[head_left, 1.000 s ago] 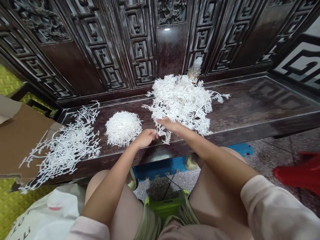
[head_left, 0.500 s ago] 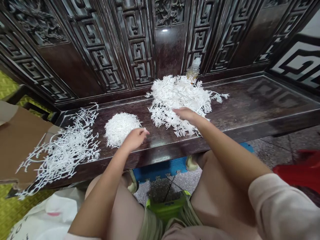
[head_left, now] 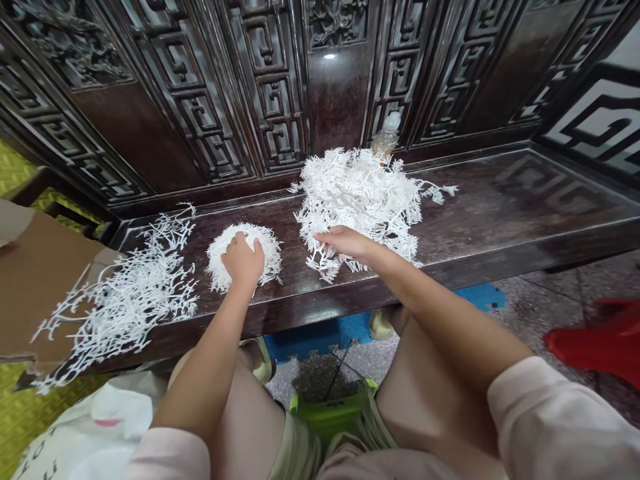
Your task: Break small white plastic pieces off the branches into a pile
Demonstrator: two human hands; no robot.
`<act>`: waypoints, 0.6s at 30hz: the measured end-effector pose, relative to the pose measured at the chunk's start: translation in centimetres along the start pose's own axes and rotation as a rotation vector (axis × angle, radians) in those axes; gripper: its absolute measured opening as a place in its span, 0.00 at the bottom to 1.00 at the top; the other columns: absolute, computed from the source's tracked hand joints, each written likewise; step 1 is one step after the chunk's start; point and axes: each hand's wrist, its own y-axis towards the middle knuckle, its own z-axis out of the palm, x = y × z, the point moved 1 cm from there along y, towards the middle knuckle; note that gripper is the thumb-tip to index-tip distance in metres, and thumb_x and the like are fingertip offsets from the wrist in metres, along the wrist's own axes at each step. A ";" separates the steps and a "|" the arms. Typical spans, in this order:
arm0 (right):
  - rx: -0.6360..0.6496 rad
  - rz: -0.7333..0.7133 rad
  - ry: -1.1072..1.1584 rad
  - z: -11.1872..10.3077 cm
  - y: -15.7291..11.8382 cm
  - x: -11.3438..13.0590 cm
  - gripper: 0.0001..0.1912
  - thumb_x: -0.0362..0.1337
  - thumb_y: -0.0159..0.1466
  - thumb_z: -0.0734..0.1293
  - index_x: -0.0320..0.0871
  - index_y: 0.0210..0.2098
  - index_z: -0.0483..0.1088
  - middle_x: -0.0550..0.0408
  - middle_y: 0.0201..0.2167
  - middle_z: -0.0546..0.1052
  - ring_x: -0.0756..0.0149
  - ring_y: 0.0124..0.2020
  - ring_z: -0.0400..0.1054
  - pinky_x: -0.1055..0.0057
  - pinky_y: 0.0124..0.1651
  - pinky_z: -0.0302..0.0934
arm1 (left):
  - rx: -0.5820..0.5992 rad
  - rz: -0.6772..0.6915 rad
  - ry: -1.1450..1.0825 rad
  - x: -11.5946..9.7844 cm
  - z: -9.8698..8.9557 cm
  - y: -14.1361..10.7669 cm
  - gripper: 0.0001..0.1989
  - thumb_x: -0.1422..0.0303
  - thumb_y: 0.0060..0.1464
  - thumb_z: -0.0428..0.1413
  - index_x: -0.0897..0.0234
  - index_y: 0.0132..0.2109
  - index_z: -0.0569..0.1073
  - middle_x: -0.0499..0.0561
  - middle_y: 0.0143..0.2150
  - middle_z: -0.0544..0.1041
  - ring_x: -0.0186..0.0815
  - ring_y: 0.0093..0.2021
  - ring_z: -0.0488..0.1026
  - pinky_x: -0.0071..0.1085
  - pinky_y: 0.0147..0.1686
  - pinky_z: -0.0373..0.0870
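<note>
Head view shows the left hand cupped on top of a round mound of white branching sprigs, fingers slightly spread and pressing down on its crown, an even, open-palmed contact that suits so springy a bundle. The right hand reaches into the near edge of a larger loose tangle of the same sprigs, fingers held close together with the tips among the branches, though whether they pinch anything cannot be told. Both heaps lie on a dark carved wooden bench seat, with a looser spread of sprigs to the left, partly over a cardboard flap
</note>
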 end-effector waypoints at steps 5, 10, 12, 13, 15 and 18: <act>-0.033 0.000 -0.009 0.2 0.2 -0.1 0.21 0.51 0.51 0.62 0.39 0.16 0.62 0.56 0.19 0.65 0.71 0.24 0.57 0.74 0.31 0.49 | 0.193 0.303 -0.097 -4.3 0.0 -4.2 0.13 0.59 0.52 0.43 0.62 0.34 0.66 0.52 0.32 0.67 0.37 0.34 0.65 0.31 0.35 0.59; -0.048 0.027 -0.029 0.4 -0.2 0.2 0.21 0.52 0.50 0.62 0.40 0.17 0.62 0.55 0.21 0.67 0.70 0.26 0.59 0.74 0.32 0.51 | 0.070 0.179 -0.012 -3.0 0.2 -2.6 0.17 0.66 0.56 0.36 0.64 0.32 0.67 0.53 0.31 0.70 0.36 0.33 0.66 0.30 0.34 0.59; -0.058 0.038 -0.047 0.5 -0.3 0.3 0.21 0.52 0.51 0.61 0.40 0.16 0.62 0.54 0.22 0.67 0.69 0.27 0.59 0.74 0.33 0.51 | 0.058 0.088 0.081 -1.0 0.1 -0.7 0.16 0.66 0.55 0.37 0.65 0.34 0.68 0.54 0.32 0.71 0.38 0.34 0.66 0.32 0.34 0.59; -0.058 0.042 -0.055 0.5 -0.4 0.3 0.21 0.52 0.51 0.61 0.40 0.16 0.62 0.54 0.22 0.67 0.69 0.27 0.60 0.73 0.33 0.51 | 0.053 0.045 0.141 0.1 -0.1 0.1 0.15 0.67 0.55 0.39 0.65 0.36 0.69 0.55 0.33 0.71 0.39 0.35 0.66 0.33 0.35 0.59; -0.049 0.049 -0.066 0.6 -0.4 0.3 0.20 0.51 0.52 0.61 0.40 0.17 0.62 0.54 0.22 0.67 0.69 0.27 0.60 0.73 0.33 0.51 | 0.035 -0.032 0.246 2.0 -0.6 1.5 0.13 0.68 0.52 0.43 0.65 0.41 0.68 0.57 0.35 0.70 0.43 0.38 0.66 0.36 0.37 0.59; -0.038 0.048 -0.064 0.8 -0.1 0.0 0.19 0.50 0.51 0.61 0.40 0.17 0.63 0.54 0.22 0.68 0.70 0.27 0.60 0.73 0.33 0.51 | -0.059 -0.127 0.311 3.6 -1.3 2.3 0.18 0.67 0.47 0.49 0.63 0.47 0.66 0.60 0.43 0.66 0.49 0.45 0.62 0.42 0.40 0.59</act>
